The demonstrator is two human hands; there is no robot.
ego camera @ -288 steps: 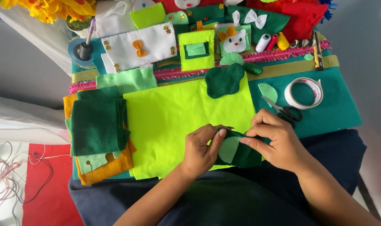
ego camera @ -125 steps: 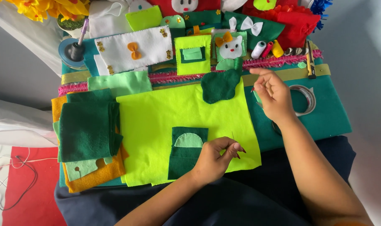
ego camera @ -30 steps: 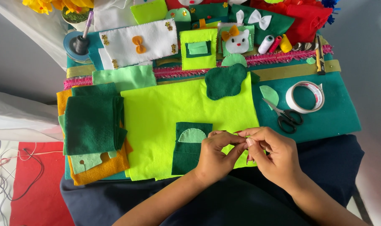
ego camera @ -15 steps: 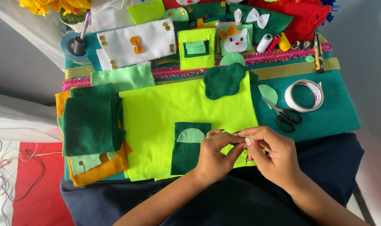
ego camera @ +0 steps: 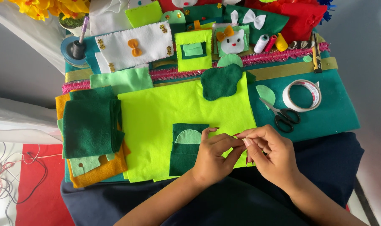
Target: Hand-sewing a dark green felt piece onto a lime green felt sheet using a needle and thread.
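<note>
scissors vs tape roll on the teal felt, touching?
Apart. The head view shows the scissors lying left of and below the white tape roll, with a strip of teal felt visible between the handles and the roll.

a dark green felt rectangle [ego camera: 186, 148] lies flat on a big lime-green felt sheet [ego camera: 157, 125], near the sheet's lower edge. a pale green half-round patch [ego camera: 188, 137] sits on the rectangle's upper part, curved side up. the rectangle's right edge is hidden under the fingers.
</note>
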